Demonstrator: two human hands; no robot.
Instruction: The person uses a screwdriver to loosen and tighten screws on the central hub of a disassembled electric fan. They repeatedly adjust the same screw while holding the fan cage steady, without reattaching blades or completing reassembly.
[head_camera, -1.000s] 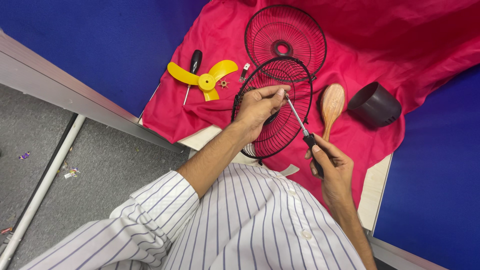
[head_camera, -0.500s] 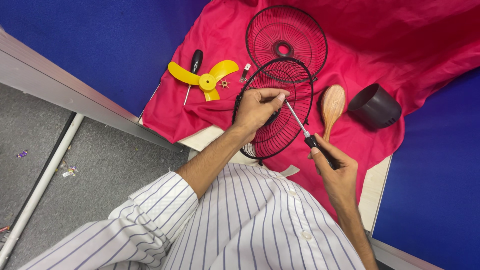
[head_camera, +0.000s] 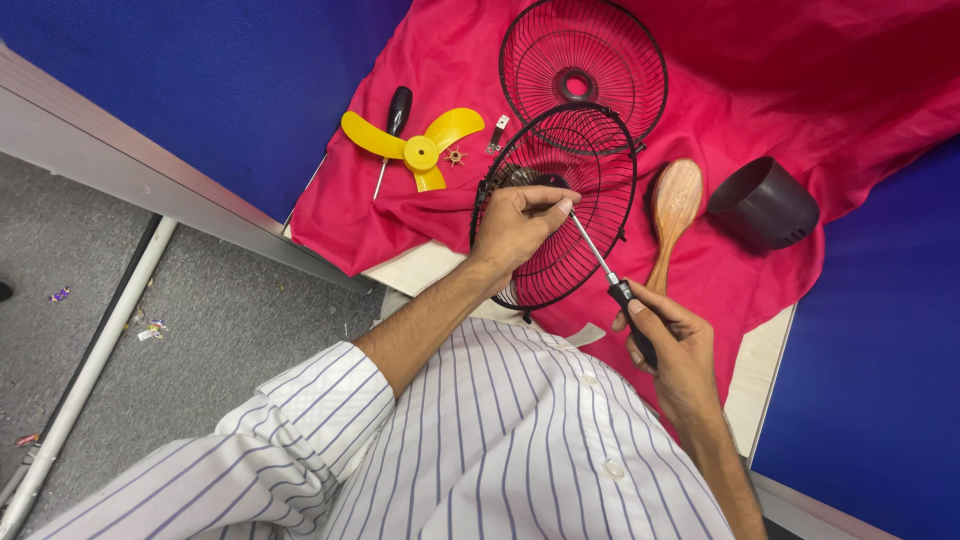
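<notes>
My left hand (head_camera: 517, 228) grips the middle of a black wire fan grille (head_camera: 596, 160), which stands tilted on the red cloth (head_camera: 800, 80). My right hand (head_camera: 672, 345) holds a black-handled screwdriver (head_camera: 610, 275). Its metal shaft runs up and left to the fingertips of my left hand at the grille's hub. What lies under the left palm is hidden.
A second black grille (head_camera: 583, 60) lies flat behind the first. To the left lie a yellow three-blade fan propeller (head_camera: 420, 150), another screwdriver (head_camera: 393, 125), a small orange nut (head_camera: 456, 157) and a metal clip (head_camera: 497, 133). A wooden brush (head_camera: 672, 205) and a dark round cover (head_camera: 762, 202) rest at right.
My right hand with the screwdriver has shifted slightly down and right. My left hand stays on the grille hub; the rest is unchanged.
</notes>
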